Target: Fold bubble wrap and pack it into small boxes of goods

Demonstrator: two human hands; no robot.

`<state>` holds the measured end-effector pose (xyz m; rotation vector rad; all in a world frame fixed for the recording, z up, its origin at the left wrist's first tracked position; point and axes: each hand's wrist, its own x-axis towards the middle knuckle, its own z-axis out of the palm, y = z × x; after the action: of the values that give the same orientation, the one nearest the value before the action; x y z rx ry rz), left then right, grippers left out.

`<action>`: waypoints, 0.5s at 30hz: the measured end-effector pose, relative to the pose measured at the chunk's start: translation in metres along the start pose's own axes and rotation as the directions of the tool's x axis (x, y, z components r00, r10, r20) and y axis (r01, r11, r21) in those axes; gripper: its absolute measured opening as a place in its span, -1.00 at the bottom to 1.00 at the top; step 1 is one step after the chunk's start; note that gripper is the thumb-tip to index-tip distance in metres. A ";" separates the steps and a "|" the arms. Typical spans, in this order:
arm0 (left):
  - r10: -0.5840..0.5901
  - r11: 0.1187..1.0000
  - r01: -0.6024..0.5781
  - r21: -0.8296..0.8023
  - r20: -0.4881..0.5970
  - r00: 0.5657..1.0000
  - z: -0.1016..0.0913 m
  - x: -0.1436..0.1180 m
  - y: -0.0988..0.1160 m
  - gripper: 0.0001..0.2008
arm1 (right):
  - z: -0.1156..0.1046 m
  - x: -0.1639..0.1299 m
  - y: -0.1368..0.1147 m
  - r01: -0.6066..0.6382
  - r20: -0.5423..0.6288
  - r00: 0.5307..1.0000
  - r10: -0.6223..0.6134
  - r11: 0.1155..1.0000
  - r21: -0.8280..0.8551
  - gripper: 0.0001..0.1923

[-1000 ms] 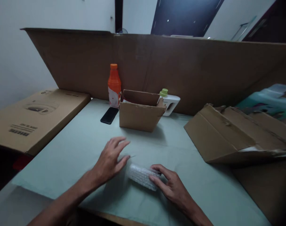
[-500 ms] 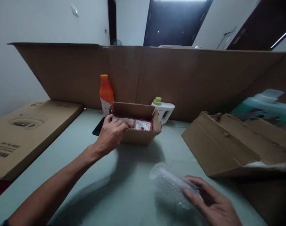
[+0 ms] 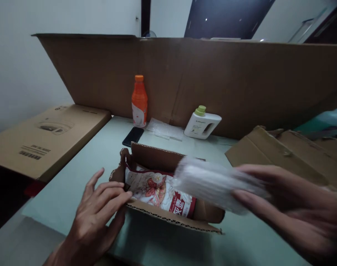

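Observation:
A small cardboard box (image 3: 213, 218) stands uncovered on the table, its top flaps raised or folded out. Inside lies a red and white printed packet (image 3: 157, 188). My left hand (image 3: 99, 210) is at the box's left front corner, fingers stretched and spread, their tips touching the rim. Over the right part of the box, my right hand (image 3: 290, 207) grips a bundle of bubble wrap (image 3: 213, 181) between thumb and fingers. The bundle is blurred by motion, and whether anything is wrapped in it I cannot tell. It hides part of the packet and the box.
Behind the box are an orange bottle (image 3: 139, 101), a black phone (image 3: 133, 136), a flat sheet of bubble wrap (image 3: 164, 128) and a white jug with a green cap (image 3: 203, 123). A flat carton (image 3: 52, 136) lies left. Another open carton (image 3: 268, 147) stands right. A tall cardboard panel (image 3: 157, 74) closes the back.
The small box has come nearer to me across the table, uncovering the phone and the bubble wrap sheet behind it. My right hand has lifted the bubble wrap bundle over the box. My left hand's fingers have spread.

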<state>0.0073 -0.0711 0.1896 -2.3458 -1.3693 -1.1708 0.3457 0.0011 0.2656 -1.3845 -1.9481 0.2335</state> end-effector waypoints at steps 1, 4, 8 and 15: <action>-0.013 1.000 0.012 -0.013 -0.014 1.000 0.002 -0.001 0.000 -0.66 | 0.011 0.012 -0.014 0.047 0.121 0.991 -0.051 0.998 0.032 -0.66; -0.009 1.000 0.009 -0.014 -0.017 1.000 0.007 -0.004 0.001 -0.64 | 0.045 0.038 -0.046 0.134 0.477 0.866 -0.153 0.988 0.073 -0.84; -0.017 1.000 0.016 -0.021 -0.031 0.999 0.009 -0.007 0.001 -0.64 | 0.080 0.045 -0.062 0.286 0.740 0.662 -0.120 0.953 -0.102 -0.93; 0.005 1.000 -0.006 -0.031 -0.047 0.999 0.013 -0.006 -0.003 -0.62 | 0.100 0.041 -0.075 0.538 0.858 0.508 -0.072 0.804 -0.251 -0.90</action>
<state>0.0106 -0.0666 0.1761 -2.3260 -1.3385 -1.2455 0.2184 0.0322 0.2510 -1.2603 -3.2329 0.2290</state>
